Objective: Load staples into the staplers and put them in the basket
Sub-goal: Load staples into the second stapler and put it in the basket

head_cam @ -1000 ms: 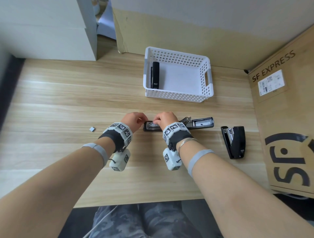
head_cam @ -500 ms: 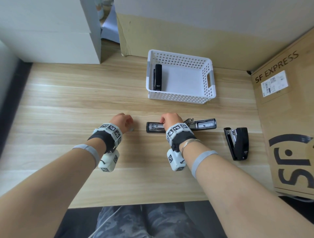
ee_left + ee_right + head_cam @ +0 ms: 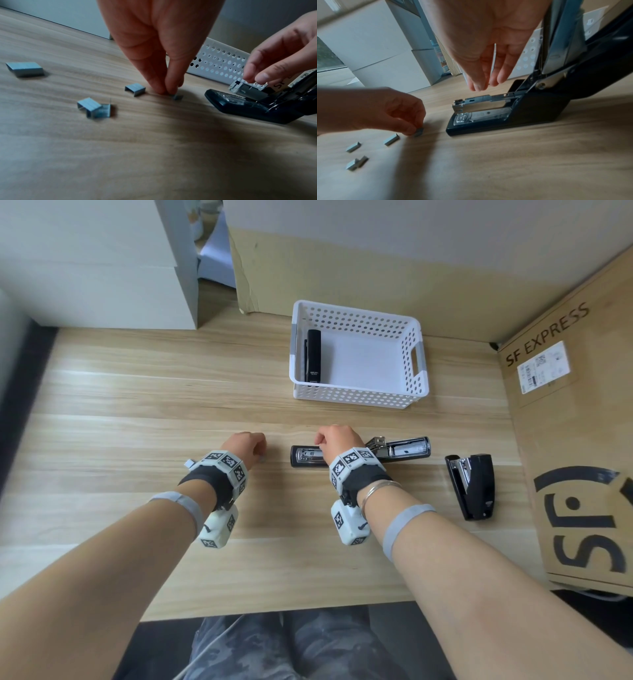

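Head view: your left hand (image 3: 245, 447) sits at centre frame, fingertips down on the table (image 3: 137, 440); your right hand (image 3: 337, 440) is just right of it, over the opened stapler (image 3: 359, 453). A second stapler (image 3: 474, 486) lies at right, untouched. A third (image 3: 313, 356) lies inside the basket (image 3: 419, 364) in the upper middle.

Left wrist view: your fingertips (image 3: 163, 89) are pressed together on a small staple strip (image 3: 177, 97) at centre. It is short and barely held; it may slip out or break apart on lifting. Three more strips (image 3: 135, 89) lie loose to the left.

Right wrist view: your right hand (image 3: 488, 60) hangs above the open staple channel (image 3: 479, 102), fingers relaxed and nearly together, holding nothing I can make out. The stapler is therefore unsteadied; feeding the strip may push it along the table. The raised top arm (image 3: 565, 40) at upper right could drop onto your fingers.
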`<act>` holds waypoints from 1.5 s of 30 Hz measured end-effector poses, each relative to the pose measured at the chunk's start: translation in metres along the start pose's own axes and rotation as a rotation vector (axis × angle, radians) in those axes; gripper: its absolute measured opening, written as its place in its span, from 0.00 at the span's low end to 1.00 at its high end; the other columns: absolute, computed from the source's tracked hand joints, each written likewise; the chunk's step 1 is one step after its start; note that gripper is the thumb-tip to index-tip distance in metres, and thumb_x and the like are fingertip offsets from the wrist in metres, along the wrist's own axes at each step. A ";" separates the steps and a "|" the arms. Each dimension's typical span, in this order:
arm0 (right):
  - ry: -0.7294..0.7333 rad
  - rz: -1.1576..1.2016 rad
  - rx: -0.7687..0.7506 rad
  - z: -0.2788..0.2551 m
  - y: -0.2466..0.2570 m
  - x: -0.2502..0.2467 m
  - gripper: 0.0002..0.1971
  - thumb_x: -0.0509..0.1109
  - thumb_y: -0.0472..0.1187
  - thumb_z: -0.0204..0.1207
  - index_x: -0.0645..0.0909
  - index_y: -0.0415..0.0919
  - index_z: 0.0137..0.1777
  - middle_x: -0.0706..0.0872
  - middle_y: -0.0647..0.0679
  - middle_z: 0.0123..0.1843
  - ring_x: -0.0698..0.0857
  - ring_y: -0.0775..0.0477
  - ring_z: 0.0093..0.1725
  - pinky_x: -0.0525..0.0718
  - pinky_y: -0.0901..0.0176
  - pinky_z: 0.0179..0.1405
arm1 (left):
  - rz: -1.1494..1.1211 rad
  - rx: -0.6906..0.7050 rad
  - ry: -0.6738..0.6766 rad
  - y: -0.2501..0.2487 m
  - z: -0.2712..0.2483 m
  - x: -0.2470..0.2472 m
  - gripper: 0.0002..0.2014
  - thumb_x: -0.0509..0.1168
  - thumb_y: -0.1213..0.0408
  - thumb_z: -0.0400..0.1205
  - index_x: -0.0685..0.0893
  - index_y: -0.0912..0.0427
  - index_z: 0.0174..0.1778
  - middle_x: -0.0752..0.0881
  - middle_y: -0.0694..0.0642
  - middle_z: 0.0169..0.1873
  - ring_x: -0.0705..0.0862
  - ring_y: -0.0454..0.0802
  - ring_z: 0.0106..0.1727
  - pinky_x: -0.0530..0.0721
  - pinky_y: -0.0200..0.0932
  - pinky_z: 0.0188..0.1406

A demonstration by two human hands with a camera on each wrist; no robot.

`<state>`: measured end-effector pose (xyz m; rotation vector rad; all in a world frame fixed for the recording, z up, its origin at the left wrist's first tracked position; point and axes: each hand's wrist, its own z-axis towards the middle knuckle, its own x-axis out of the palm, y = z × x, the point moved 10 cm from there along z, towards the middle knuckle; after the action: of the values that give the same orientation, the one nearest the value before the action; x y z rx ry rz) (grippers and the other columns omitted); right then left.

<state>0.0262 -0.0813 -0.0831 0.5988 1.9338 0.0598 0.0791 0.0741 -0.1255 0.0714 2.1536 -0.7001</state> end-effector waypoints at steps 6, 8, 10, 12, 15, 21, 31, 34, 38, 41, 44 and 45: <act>-0.002 0.015 -0.002 -0.001 0.004 0.000 0.15 0.61 0.29 0.77 0.86 0.44 0.52 0.87 0.44 0.56 0.86 0.42 0.54 0.81 0.58 0.47 | -0.009 -0.013 -0.009 0.000 0.000 0.002 0.11 0.66 0.72 0.75 0.80 0.65 0.54 0.88 0.63 0.51 0.84 0.61 0.53 0.81 0.48 0.52; -0.003 0.018 0.000 -0.001 0.003 0.000 0.14 0.61 0.30 0.77 0.86 0.44 0.51 0.88 0.44 0.56 0.86 0.42 0.53 0.81 0.57 0.47 | 0.004 0.001 -0.001 -0.003 -0.001 0.002 0.11 0.65 0.73 0.76 0.80 0.65 0.54 0.88 0.63 0.51 0.84 0.61 0.54 0.80 0.46 0.52; 0.002 0.027 0.000 -0.001 0.003 0.001 0.13 0.61 0.31 0.78 0.87 0.44 0.51 0.88 0.44 0.55 0.86 0.43 0.53 0.82 0.57 0.48 | -0.003 0.028 -0.016 -0.009 -0.002 -0.001 0.11 0.63 0.74 0.76 0.82 0.66 0.54 0.88 0.64 0.51 0.84 0.61 0.54 0.79 0.46 0.53; 0.006 0.036 -0.009 -0.001 0.003 0.001 0.11 0.63 0.32 0.78 0.87 0.43 0.51 0.88 0.45 0.54 0.86 0.44 0.54 0.83 0.57 0.49 | -0.047 0.064 -0.069 -0.017 0.000 -0.008 0.10 0.62 0.74 0.76 0.84 0.66 0.52 0.87 0.65 0.49 0.84 0.62 0.52 0.80 0.46 0.53; 0.021 0.068 -0.040 -0.001 0.008 0.001 0.07 0.69 0.37 0.77 0.87 0.43 0.52 0.89 0.46 0.53 0.86 0.45 0.54 0.85 0.56 0.54 | -0.198 0.149 -0.133 -0.038 0.000 -0.019 0.07 0.63 0.76 0.75 0.85 0.65 0.44 0.84 0.57 0.36 0.84 0.59 0.43 0.84 0.49 0.52; -0.011 0.226 -0.024 -0.001 0.013 -0.007 0.11 0.73 0.39 0.75 0.86 0.42 0.56 0.91 0.46 0.53 0.88 0.47 0.54 0.84 0.58 0.58 | -0.388 0.226 -0.155 -0.067 0.001 -0.026 0.10 0.64 0.76 0.75 0.76 0.55 0.38 0.84 0.54 0.35 0.86 0.58 0.41 0.84 0.51 0.51; -0.048 0.319 0.018 -0.001 0.006 -0.014 0.10 0.75 0.40 0.73 0.88 0.42 0.54 0.92 0.45 0.52 0.85 0.52 0.46 0.78 0.68 0.48 | -0.440 0.158 -0.162 -0.068 0.008 -0.021 0.07 0.67 0.72 0.76 0.77 0.56 0.39 0.80 0.49 0.38 0.80 0.50 0.41 0.76 0.35 0.38; 0.008 0.162 0.004 -0.002 0.004 -0.008 0.09 0.73 0.42 0.75 0.88 0.43 0.54 0.92 0.47 0.53 0.88 0.47 0.54 0.83 0.61 0.57 | -0.354 0.130 -0.125 -0.061 0.009 -0.014 0.08 0.64 0.76 0.76 0.82 0.60 0.46 0.81 0.52 0.43 0.80 0.52 0.42 0.80 0.44 0.47; 0.069 0.016 -0.024 -0.006 0.003 0.003 0.09 0.71 0.44 0.77 0.88 0.46 0.55 0.90 0.47 0.55 0.86 0.44 0.56 0.82 0.58 0.57 | -0.301 0.062 -0.077 -0.043 0.011 0.001 0.13 0.60 0.78 0.76 0.86 0.63 0.50 0.89 0.60 0.51 0.85 0.59 0.50 0.81 0.45 0.56; 0.076 -0.006 -0.021 -0.007 0.003 0.008 0.10 0.69 0.44 0.79 0.88 0.46 0.56 0.90 0.46 0.56 0.86 0.43 0.57 0.83 0.56 0.58 | -0.266 0.053 -0.054 -0.041 0.010 0.009 0.12 0.62 0.75 0.77 0.87 0.61 0.52 0.90 0.62 0.51 0.86 0.60 0.52 0.82 0.46 0.56; 0.083 -0.023 -0.030 -0.006 0.004 0.011 0.11 0.68 0.45 0.80 0.87 0.46 0.57 0.89 0.46 0.57 0.85 0.42 0.58 0.83 0.56 0.57 | -0.226 0.065 -0.060 -0.043 0.011 0.010 0.13 0.62 0.75 0.77 0.87 0.61 0.53 0.89 0.62 0.52 0.86 0.60 0.54 0.81 0.45 0.57; 0.085 -0.029 -0.034 -0.005 0.005 0.012 0.11 0.67 0.45 0.80 0.87 0.46 0.57 0.89 0.45 0.57 0.85 0.42 0.58 0.82 0.56 0.56 | -0.218 0.065 -0.059 -0.044 0.012 0.011 0.13 0.63 0.75 0.77 0.86 0.62 0.53 0.89 0.62 0.52 0.86 0.60 0.54 0.81 0.45 0.58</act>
<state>0.0198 -0.0706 -0.0897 0.5537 2.0195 0.1012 0.0681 0.0294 -0.1191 -0.1500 2.1015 -0.8864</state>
